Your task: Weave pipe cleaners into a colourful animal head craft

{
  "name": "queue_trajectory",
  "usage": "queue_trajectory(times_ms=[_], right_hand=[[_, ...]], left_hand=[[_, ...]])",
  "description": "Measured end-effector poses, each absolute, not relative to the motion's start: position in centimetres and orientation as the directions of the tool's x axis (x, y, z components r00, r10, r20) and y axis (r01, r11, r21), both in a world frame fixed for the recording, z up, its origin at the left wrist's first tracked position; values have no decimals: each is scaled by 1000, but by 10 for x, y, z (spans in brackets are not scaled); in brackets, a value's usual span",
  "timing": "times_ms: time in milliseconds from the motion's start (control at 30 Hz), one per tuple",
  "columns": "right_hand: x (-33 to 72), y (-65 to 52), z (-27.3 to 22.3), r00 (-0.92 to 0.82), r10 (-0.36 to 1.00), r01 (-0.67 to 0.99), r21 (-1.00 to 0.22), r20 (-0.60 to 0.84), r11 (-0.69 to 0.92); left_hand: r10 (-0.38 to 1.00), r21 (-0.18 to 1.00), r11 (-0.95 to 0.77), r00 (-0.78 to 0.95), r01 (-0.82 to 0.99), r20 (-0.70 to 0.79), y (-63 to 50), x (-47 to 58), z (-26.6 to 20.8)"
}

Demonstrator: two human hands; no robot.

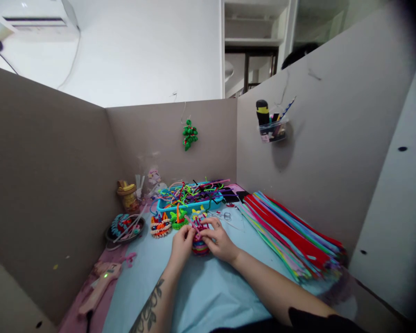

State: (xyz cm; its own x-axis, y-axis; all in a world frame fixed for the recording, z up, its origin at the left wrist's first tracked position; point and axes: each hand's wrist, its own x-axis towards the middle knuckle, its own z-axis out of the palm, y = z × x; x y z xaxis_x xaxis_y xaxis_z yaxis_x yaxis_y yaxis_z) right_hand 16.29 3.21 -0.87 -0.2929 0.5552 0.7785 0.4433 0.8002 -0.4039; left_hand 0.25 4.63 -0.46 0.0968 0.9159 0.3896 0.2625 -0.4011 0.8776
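In the middle of the desk, a round pipe-cleaner craft point(200, 248) with bright multicoloured stripes sits between my hands. My left hand point(182, 243) is closed, thumb and fingertips pinching a pink pipe cleaner point(193, 224) at the craft's top. My right hand point(220, 241) bends over the craft from the right, its fingertips closed at the pink top part. The exact grip of its fingers is partly hidden. Just beyond my hands stand an orange-and-cream pipe-cleaner figure point(160, 227), a green one point(178, 219) and a yellow-and-blue one point(198, 213).
A blue tray point(190, 206) of loose pipe cleaners lies behind; long bundles point(291, 231) lie right. Scissors point(225, 215) rest near the tray. At left are a dark bowl point(125, 236), a glue gun point(102, 284) and a yellow-lidded cup point(127, 194). Grey partitions point(173, 138) enclose the desk.
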Motion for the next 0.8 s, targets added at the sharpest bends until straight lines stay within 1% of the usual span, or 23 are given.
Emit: queue_trajectory(times_ms=[167,267,333,367,400,467,667,733,800], right_hand=[[162,37,-10,-209,646,530,-470,734,706],[159,38,-12,-181,674,535,-503,716,679],[158,38,-12,-168,687,536,-519,707,666],[157,37,-12,-167,694,535,-528,700,660],[158,37,-12,-166,702,531,-537,692,655],[158,38,-12,-166,718,518,-560,677,647],[159,39,-11,-135,709,499,-571,692,652],[159,39,-11,-100,713,506,-582,694,637],[159,39,-10,-90,716,507,-587,692,631]], left_hand=[[907,873,-420,114,246,405,45,3,-6],[871,825,-485,78,290,484,39,5,-4],[829,761,-552,129,341,544,33,6,-1],[810,729,-583,190,359,555,30,7,1],[796,706,-605,245,368,554,28,8,3],[791,696,-612,295,375,536,24,10,5],[815,725,-580,288,372,504,27,9,3],[855,780,-519,210,348,475,33,5,-1],[912,864,-409,111,292,394,39,1,-5]])
